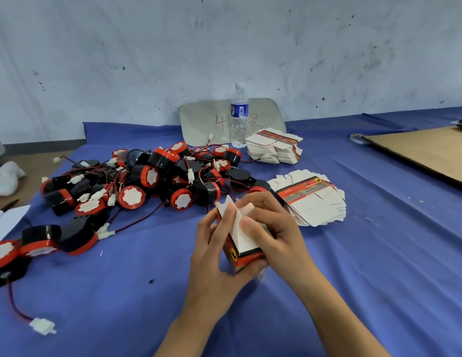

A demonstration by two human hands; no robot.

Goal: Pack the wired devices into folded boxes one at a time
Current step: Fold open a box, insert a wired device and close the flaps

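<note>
Box: a small folded box (246, 258) is held up above the counter (353, 279), in front of the pile and a little to its right, and it is tilted.
Look of the box: the outside is printed in red and black, with a yellow mark on the left face; the inside is plain white.
Flaps: the white flaps (239, 225) at the far end are seen open and standing up between the fingers; what is inside cannot be told.
Left grip (212, 253): it is closed around the left side of the box, with the fingers laid along the flaps.
Right grip (273, 228): it is curled over the top and the right side of the box, so the box is held by both.
Wired devices (147, 181): many round black bodies with red rims and white centres are piled at the left, with red and black wires and white plugs tangled among them.
Single device (8, 261): it is placed at the left edge, and its white plug (43, 326) is lying on the blue cloth.
Flat boxes (312, 199): one unfolded stack is lying just beyond the right grip; a second stack (273, 149) is placed further back.
Bottle (239, 117): it is standing upright beside the second stack, in front of a grey board (206, 119).
Cardboard sheet (426, 150): it is laid flat at the far right.
</note>
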